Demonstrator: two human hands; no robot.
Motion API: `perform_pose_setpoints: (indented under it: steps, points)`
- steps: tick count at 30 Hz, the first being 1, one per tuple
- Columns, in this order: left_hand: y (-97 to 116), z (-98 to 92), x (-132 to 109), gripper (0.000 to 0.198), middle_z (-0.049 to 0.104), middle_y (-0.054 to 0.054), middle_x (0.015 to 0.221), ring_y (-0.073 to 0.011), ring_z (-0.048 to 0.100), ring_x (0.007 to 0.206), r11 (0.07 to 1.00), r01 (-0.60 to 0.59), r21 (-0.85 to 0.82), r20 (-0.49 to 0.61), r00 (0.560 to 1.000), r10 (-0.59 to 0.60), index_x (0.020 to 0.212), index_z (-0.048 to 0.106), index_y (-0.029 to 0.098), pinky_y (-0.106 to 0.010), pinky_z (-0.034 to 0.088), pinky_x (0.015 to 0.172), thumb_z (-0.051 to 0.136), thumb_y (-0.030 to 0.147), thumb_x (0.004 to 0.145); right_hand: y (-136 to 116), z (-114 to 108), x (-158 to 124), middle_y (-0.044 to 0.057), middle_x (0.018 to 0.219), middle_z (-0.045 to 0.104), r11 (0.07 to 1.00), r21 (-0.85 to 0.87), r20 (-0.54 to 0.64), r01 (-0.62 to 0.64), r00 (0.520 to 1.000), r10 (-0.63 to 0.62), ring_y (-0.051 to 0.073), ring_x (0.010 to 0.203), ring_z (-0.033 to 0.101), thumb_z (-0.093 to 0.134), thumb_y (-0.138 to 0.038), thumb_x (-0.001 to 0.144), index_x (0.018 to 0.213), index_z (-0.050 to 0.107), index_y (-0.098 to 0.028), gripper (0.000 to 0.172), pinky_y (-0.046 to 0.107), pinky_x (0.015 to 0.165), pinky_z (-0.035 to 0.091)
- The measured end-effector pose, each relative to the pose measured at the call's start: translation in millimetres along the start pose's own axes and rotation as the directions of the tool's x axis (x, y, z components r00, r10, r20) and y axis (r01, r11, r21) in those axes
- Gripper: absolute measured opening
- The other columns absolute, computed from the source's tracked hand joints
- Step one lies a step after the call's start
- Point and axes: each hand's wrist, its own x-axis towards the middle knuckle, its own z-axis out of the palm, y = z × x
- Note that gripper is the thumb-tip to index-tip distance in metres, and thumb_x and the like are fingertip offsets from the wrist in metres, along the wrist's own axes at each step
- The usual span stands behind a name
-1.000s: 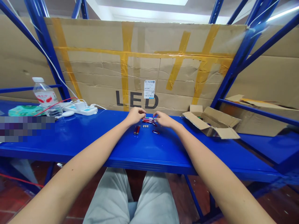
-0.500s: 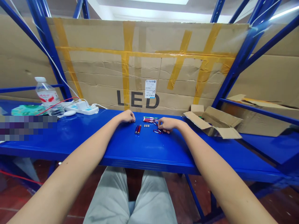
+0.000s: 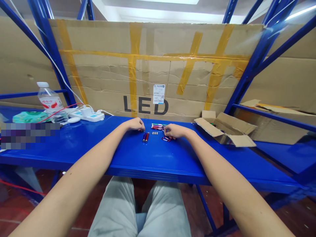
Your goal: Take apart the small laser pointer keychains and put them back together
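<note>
On the blue table, my left hand (image 3: 136, 124) is closed, its fingertips pinched just above and left of two small tubes, one blue (image 3: 144, 137) and one red (image 3: 147, 137). What it holds, if anything, is too small to name. Several silver button-like discs (image 3: 155, 133) lie between my hands. Behind them is a row of coloured metallic tubes (image 3: 157, 126). My right hand (image 3: 173, 131) is closed at the right end of that row, its fingertips together on something too small to identify. A red carabiner (image 3: 166, 139) lies just below its fingers.
An open cardboard box (image 3: 225, 130) stands on the right. At the left are a plastic bottle (image 3: 52, 102), a green packet (image 3: 29, 116) and a white power strip (image 3: 92, 115) with cables. A large cardboard sheet (image 3: 106, 79) rises behind the table.
My left hand has moved slightly right, closer to the two tubes. My right hand has shifted a little left, toward the row of tubes.
</note>
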Motion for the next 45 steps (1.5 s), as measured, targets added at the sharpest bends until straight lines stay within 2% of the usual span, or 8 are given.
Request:
perform_pose_setpoints:
  steps: [9, 16, 21, 27, 31, 36, 40, 45]
  points:
    - [4, 2.9, -1, 0.021, 0.067, -0.003, 0.068, -0.0158, 0.055, 0.066, 1.000, -0.002, 0.019, 0.044, 0.999, 0.001, 0.074, 0.075, 0.014, -0.029, 0.039, 0.064, 0.065, 0.027, 0.060, -3, -5, -5, 0.001, 0.066, 0.064, 0.998, 0.052, -0.146, -0.035, 0.988, 0.042, 0.012, 0.053, 0.053, 0.057, -0.020, 0.081, 0.094, 0.066, -0.016, 0.016, 0.024, 0.054, 0.037]
    - [4, 3.7, -2, 0.024, 0.066, -0.002, 0.066, -0.0157, 0.053, 0.065, 0.998, -0.034, 0.051, 0.068, 0.997, 0.031, 0.074, 0.075, 0.015, -0.028, 0.037, 0.061, 0.063, 0.030, 0.060, -4, -6, -6, 0.003, 0.070, 0.066, 1.000, 0.020, -0.125, -0.003, 0.992, 0.005, 0.013, 0.058, 0.055, 0.055, -0.022, 0.083, 0.092, 0.068, -0.015, 0.018, 0.024, 0.057, 0.038]
    - [3, 5.0, -2, 0.026, 0.070, -0.004, 0.073, -0.0167, 0.057, 0.069, 0.998, -0.055, 0.004, 0.055, 0.997, 0.055, 0.077, 0.076, 0.015, -0.028, 0.041, 0.065, 0.065, 0.030, 0.060, 0, -6, -2, 0.005, 0.082, 0.070, 1.000, -0.019, -0.214, -0.005, 0.977, 0.001, 0.015, 0.068, 0.058, 0.055, -0.020, 0.083, 0.094, 0.070, -0.015, 0.019, 0.024, 0.065, 0.040]
    - [1, 5.8, 3, 0.024, 0.073, -0.007, 0.085, -0.0181, 0.063, 0.079, 0.985, -0.168, -0.051, -0.154, 0.975, 0.158, 0.082, 0.074, 0.014, -0.028, 0.046, 0.075, 0.063, 0.031, 0.069, 4, -4, 2, 0.008, 0.098, 0.072, 0.999, -0.035, -0.351, -0.026, 0.936, 0.013, 0.017, 0.082, 0.061, 0.055, -0.018, 0.083, 0.095, 0.070, -0.015, 0.019, 0.023, 0.069, 0.040]
    - [13, 16.7, 10, 0.022, 0.074, -0.007, 0.090, -0.0196, 0.063, 0.085, 0.953, -0.290, 0.087, -0.251, 0.919, 0.303, 0.087, 0.074, 0.015, -0.030, 0.046, 0.080, 0.059, 0.027, 0.075, 2, 3, 8, 0.009, 0.089, 0.073, 0.996, -0.053, -0.406, -0.071, 0.913, 0.043, 0.017, 0.077, 0.061, 0.056, -0.022, 0.084, 0.086, 0.070, -0.016, 0.016, 0.024, 0.064, 0.038]
    - [34, 32.5, 23, 0.024, 0.074, -0.008, 0.098, -0.0218, 0.064, 0.094, 0.876, -0.394, 0.277, -0.128, 0.889, 0.441, 0.094, 0.076, 0.018, -0.030, 0.045, 0.084, 0.058, 0.021, 0.078, -3, 12, 16, 0.012, 0.089, 0.072, 0.980, -0.098, -0.401, -0.174, 0.908, 0.122, 0.020, 0.077, 0.063, 0.061, -0.032, 0.084, 0.085, 0.071, -0.017, 0.018, 0.026, 0.061, 0.037]
    - [37, 34.2, 34, 0.023, 0.075, -0.006, 0.096, -0.0199, 0.065, 0.089, 0.882, -0.403, 0.246, -0.035, 0.905, 0.424, 0.097, 0.076, 0.018, -0.027, 0.045, 0.079, 0.061, 0.025, 0.080, -2, 17, 23, 0.011, 0.092, 0.073, 0.978, -0.126, -0.364, -0.166, 0.925, 0.110, 0.021, 0.083, 0.064, 0.064, -0.028, 0.082, 0.086, 0.071, -0.018, 0.012, 0.025, 0.063, 0.037]
    - [34, 34.5, 38, 0.018, 0.075, -0.005, 0.088, -0.0182, 0.065, 0.080, 0.905, -0.352, 0.239, -0.019, 0.930, 0.367, 0.090, 0.075, 0.016, -0.026, 0.044, 0.072, 0.067, 0.023, 0.075, -4, 17, 24, 0.011, 0.084, 0.072, 0.982, -0.152, -0.300, -0.114, 0.952, 0.064, 0.020, 0.076, 0.063, 0.060, -0.022, 0.081, 0.076, 0.068, -0.016, 0.011, 0.025, 0.060, 0.035]
